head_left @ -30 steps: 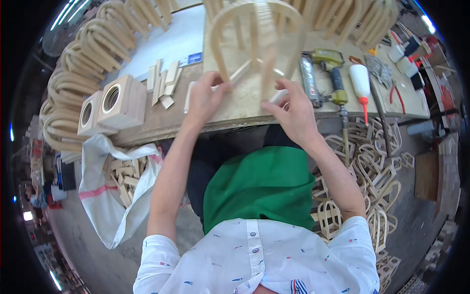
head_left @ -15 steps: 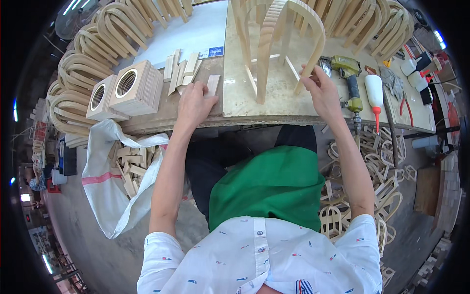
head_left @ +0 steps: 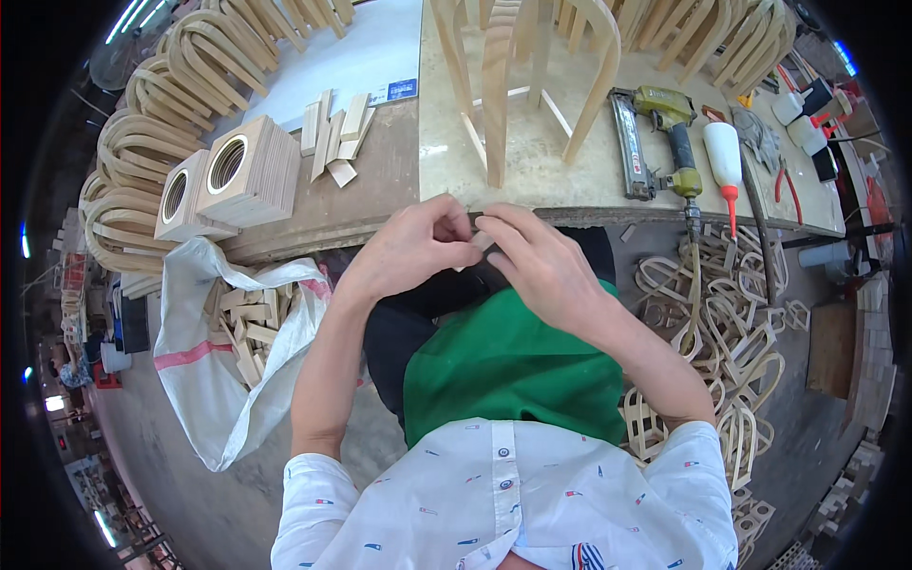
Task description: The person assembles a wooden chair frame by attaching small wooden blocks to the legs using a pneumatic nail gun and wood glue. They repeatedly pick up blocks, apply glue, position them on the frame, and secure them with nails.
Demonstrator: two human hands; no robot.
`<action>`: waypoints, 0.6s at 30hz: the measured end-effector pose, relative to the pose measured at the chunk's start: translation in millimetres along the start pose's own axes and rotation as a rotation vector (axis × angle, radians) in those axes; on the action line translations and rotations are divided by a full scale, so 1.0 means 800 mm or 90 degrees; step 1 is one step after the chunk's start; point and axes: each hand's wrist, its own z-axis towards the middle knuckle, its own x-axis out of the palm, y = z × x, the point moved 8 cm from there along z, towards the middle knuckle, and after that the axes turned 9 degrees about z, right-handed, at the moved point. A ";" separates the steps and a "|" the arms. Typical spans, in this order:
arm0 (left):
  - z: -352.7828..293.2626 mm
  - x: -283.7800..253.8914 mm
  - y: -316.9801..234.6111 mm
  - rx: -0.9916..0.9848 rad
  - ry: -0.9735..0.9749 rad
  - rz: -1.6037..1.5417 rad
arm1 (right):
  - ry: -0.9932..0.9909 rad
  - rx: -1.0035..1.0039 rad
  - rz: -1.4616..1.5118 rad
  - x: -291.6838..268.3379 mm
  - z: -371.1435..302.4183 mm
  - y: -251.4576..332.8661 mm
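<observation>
The small pale wooden piece (head_left: 483,242), mostly hidden by fingers, sits just off the near edge of the long, pale-topped wooden workbench (head_left: 389,166), above the person's lap. The hands are together there: the left hand (head_left: 407,251) pinches the piece between thumb and finger, and the right hand (head_left: 543,266) lays curled fingertips at it, though I cannot tell whether those also grip. Handling it well, in my judgement, means a light, even pinch by the left hand while the right fingertips turn or feel along its edges; squeezing hard would hide the faces and might press a splinter in. It would be safer a little farther forward, over the bench, since a slip here would probably send it to the lap or floor. The elbows should stay low, clear of the tall arched pale-wood frame (head_left: 496,114) standing at the far side of the hands, which looks easy to knock. To the right, the olive-green nail gun (head_left: 680,150) with its hose is best left untouched while both hands are busy.
</observation>
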 end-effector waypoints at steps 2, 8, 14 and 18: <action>0.008 0.009 -0.005 0.008 0.020 -0.066 | 0.028 -0.015 -0.036 0.001 0.001 -0.014; 0.048 -0.041 -0.004 0.183 -0.273 0.055 | -0.032 0.080 -0.069 -0.053 0.008 -0.061; 0.090 -0.029 -0.009 0.193 -0.152 0.123 | -0.026 0.102 -0.094 -0.072 0.014 -0.089; 0.107 -0.017 -0.010 0.180 -0.116 0.118 | -0.021 0.116 -0.116 -0.086 0.010 -0.101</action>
